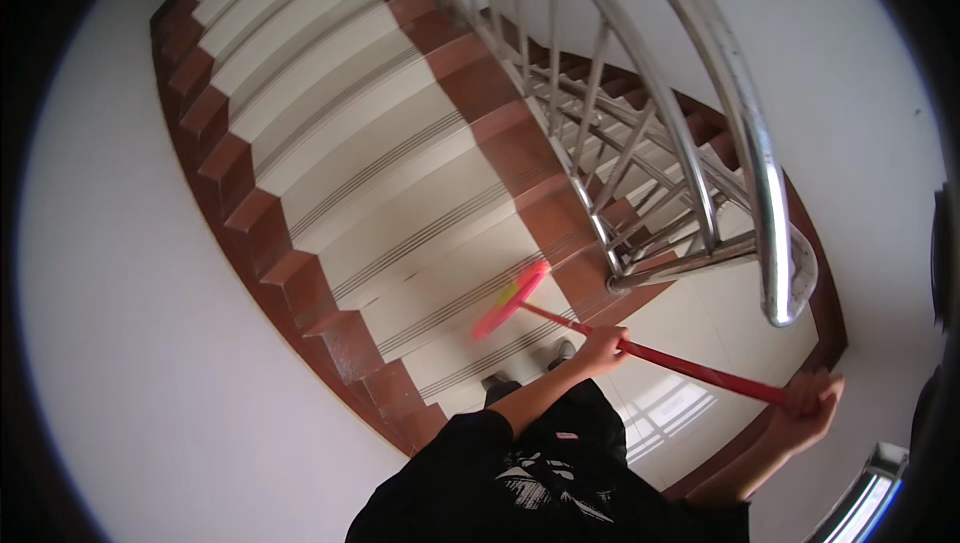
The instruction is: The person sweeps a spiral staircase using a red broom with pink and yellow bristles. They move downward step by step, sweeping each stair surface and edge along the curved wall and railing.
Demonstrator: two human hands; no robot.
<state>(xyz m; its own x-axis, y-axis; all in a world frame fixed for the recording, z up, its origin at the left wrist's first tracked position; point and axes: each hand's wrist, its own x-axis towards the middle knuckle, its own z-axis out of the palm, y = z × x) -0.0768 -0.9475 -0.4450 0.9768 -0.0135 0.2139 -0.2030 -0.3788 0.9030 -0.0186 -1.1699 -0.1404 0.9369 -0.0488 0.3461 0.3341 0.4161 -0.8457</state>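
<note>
Both my hands grip the red handle of a broom (697,370), which runs slantwise in front of me. My left hand (604,350) closes round the handle's middle, nearer the head. Farther up, by the handle's end, my right hand (808,408) is closed round it. The pink broom head (511,301), with some yellow-green on it, is blurred over a pale tiled stair tread (457,318) near its dark red border. Whether the bristles touch the step cannot be told.
Pale steps with reddish-brown side tiles (559,239) run away from my feet. A stainless steel railing (750,130) stands at the right, with another flight beyond it. White walls (127,280) flank the stairs. A landing floor (720,333) lies at my right.
</note>
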